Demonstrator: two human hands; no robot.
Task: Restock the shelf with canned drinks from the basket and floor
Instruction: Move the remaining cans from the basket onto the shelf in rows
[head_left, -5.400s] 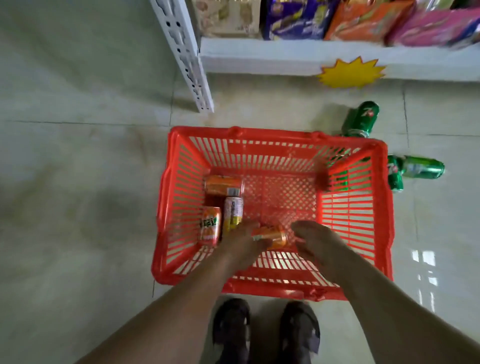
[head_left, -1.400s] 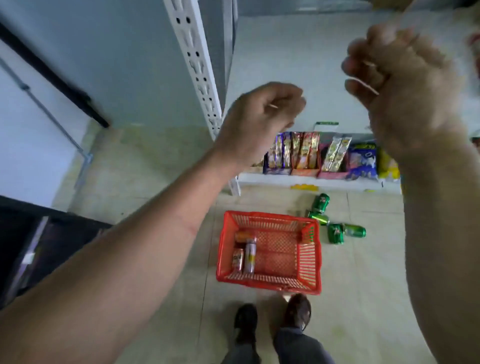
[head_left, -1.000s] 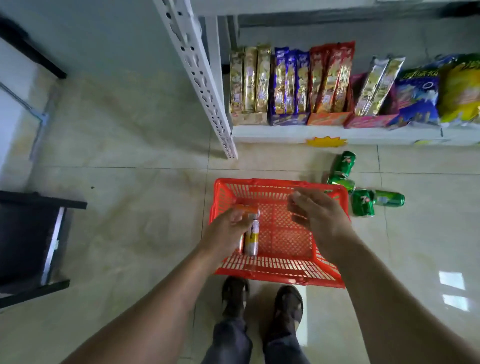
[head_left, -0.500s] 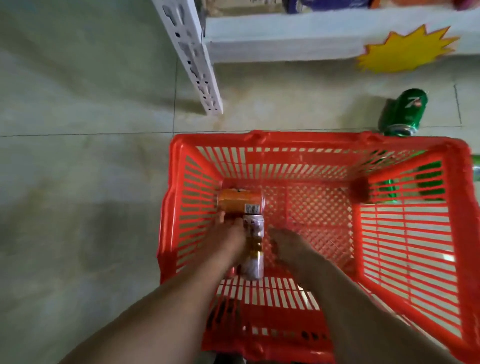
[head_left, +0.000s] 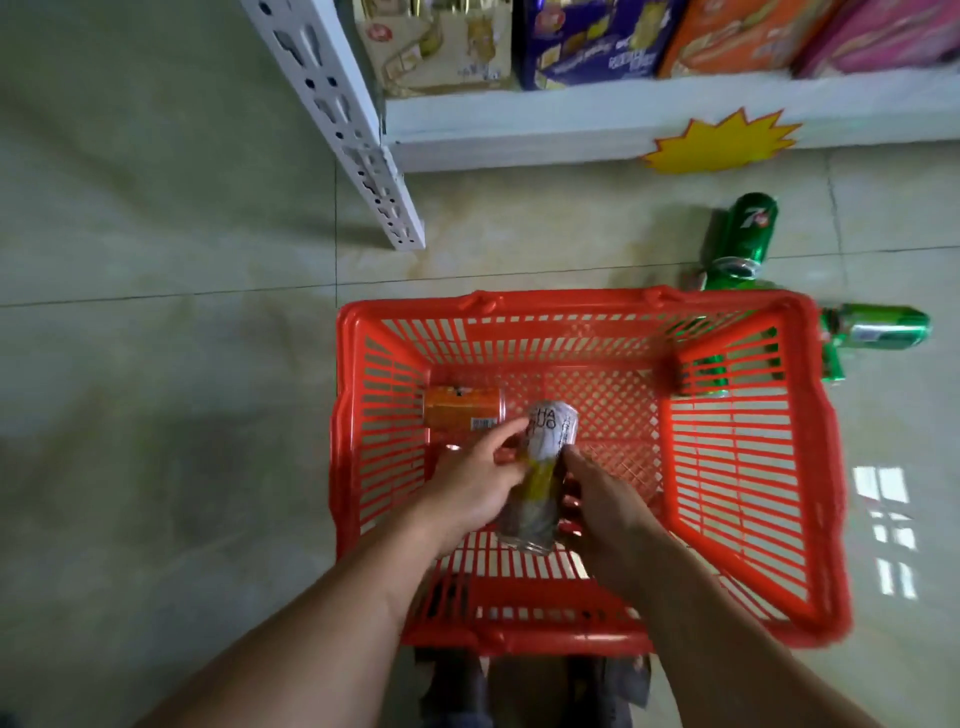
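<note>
Left hand (head_left: 470, 486) curled round the left side of a white-yellow can (head_left: 540, 475), thumb along its upper part. Right hand (head_left: 602, 506) gripping the same can from the right. Can lifted above the floor of the red basket (head_left: 748, 467), near the left wall, top end pointing to the far wall. Orange can (head_left: 462, 410) lying in the far left corner of the basket. Green cans (head_left: 745, 236) lying on the floor beyond the far right corner, near the shelf (head_left: 571, 130) edge with its yellow star tag (head_left: 719, 143).
</note>
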